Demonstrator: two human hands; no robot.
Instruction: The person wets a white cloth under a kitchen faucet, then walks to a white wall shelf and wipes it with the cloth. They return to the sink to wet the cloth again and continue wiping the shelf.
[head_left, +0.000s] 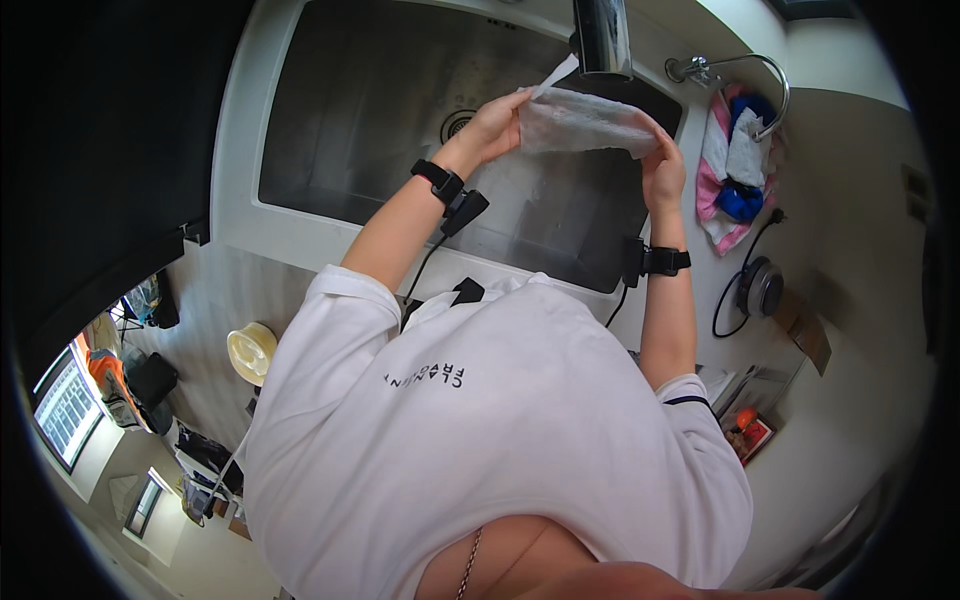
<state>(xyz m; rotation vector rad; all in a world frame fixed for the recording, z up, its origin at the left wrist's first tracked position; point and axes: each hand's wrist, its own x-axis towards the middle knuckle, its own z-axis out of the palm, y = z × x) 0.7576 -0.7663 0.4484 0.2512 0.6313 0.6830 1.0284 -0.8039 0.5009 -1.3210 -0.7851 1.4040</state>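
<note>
A thin, whitish, see-through cloth or sheet (585, 121) is stretched between my two hands above a stainless steel sink (330, 112). My left hand (496, 127) grips its left end, where a narrow strip sticks up towards the faucet. The right end is pinched in my right hand (663, 169), with some fingers showing faintly through the material. A dark metal faucet (602, 41) hangs just above the sheet. Behind my left hand the sink drain (456, 124) is partly hidden. Both wrists wear black straps with small devices and cables.
Pink, white and blue cloths (739, 169) hang right of the sink by a thin curved chrome spout (780, 82). Below them lies a round appliance (761, 287) with a black cable. A pale yellow basin (252, 352) stands at lower left. The white sink rim (238, 150) surrounds the bowl.
</note>
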